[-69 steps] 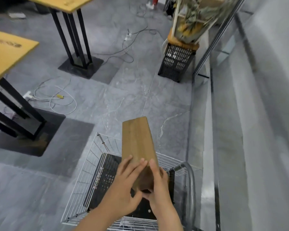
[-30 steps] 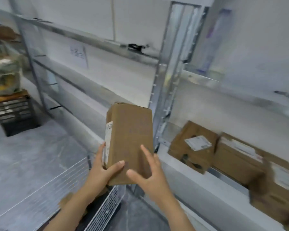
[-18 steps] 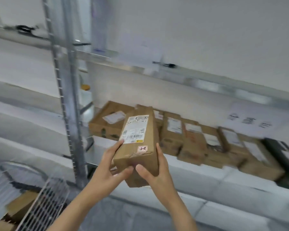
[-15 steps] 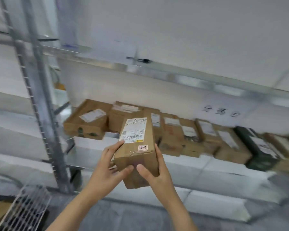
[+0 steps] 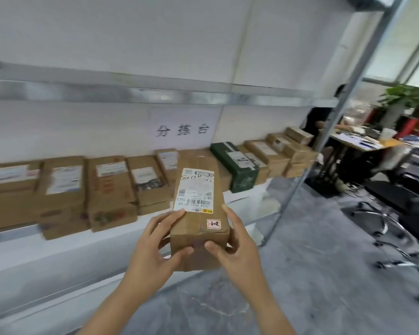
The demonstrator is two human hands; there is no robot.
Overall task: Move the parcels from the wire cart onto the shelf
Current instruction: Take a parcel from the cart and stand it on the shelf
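Brown cardboard, taped along its seams, filled the middle of the scene as a person held a parcel [image 5: 198,213] in front of the shelf [image 5: 58,247], lifted off its board and not yet set down. The left hand [image 5: 155,252] and the right hand [image 5: 237,250] clasped its near end from either side, thumbs pressed onto the near face and fingers [image 5: 169,217] curled round the top and side.

The box looked stiff and square-cornered, and seemed light enough to be carried by one end. Its tape looked slick, so the bare long walls appeared the surer hold for sliding it in.

A white shipping label [image 5: 195,189] and a small red sticker [image 5: 213,223] marked "1-2" faced up. Behind, a row of boxes [image 5: 107,189] and one dark green box [image 5: 235,168] lined the shelf under a paper sign [image 5: 183,129].

Blur smeared the boxes at the left, leaving their labels unreadable. The parcel hid the shelf space directly behind it, so any free gap there could not be judged. The wire cart was out of frame, and the parcel's underside could not be seen.
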